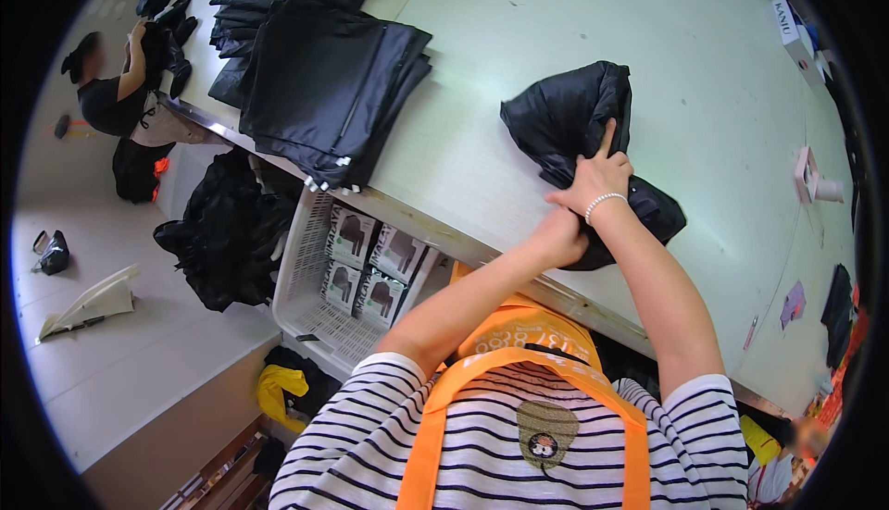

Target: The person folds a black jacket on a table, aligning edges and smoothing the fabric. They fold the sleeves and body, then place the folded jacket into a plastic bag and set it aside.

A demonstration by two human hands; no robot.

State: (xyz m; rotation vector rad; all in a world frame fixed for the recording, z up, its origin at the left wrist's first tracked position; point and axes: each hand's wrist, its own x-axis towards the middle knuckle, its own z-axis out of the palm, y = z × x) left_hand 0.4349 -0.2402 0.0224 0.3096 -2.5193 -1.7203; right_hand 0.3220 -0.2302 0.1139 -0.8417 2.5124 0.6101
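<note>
A glossy black fabric piece (565,112) lies bunched and folded on the pale table, right of the middle. My right hand (602,177), with a white beaded bracelet at its wrist, presses on it. The right index finger is stretched along the cloth and the thumb stands out to the side. Lower down, my left hand (562,235) is closed at the near edge of the same piece, its fingertips partly hidden. To the left, a stack of flat black folded pieces (315,84) lies at the table edge, with small white tags at its near corner.
Below the table edge stands a white plastic basket (301,255) holding several printed packages (380,297). A heap of black cloth (231,223) lies left of it. Another person (116,93) works at the table's far left. A white box (796,38) and a pink holder (807,175) are at right.
</note>
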